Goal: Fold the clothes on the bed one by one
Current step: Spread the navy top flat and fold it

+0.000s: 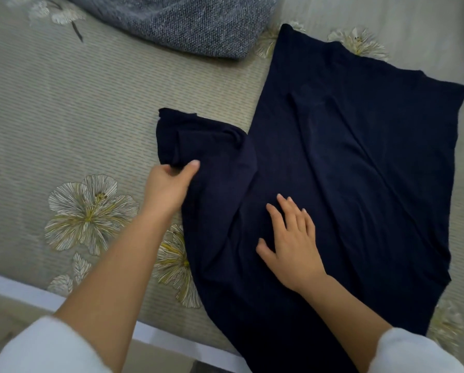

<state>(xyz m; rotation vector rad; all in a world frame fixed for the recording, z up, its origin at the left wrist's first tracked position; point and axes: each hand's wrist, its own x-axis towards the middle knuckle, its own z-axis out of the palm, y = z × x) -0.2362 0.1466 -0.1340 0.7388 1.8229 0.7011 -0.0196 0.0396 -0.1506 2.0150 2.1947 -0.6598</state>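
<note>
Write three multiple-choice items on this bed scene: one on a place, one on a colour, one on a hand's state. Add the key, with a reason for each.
1. Where does the grey knitted fabric lie?
A. At the far side of the bed, beyond the dark navy garment
B. Under the right hand
C. On the floor

2. What colour is the garment being folded?
A. White
B. Dark navy
C. Red

3. What is the left hand doing?
A. Lying flat on the bed
B. Gripping the garment's sleeve
C. Hanging in the air, holding nothing

Key:
1 A: the grey fabric sits at the top of the view, past the garment.
2 B: the spread cloth is dark navy all over.
3 B: its thumb and fingers close on the sleeve's edge, while the right hand lies flat on the garment.
</note>
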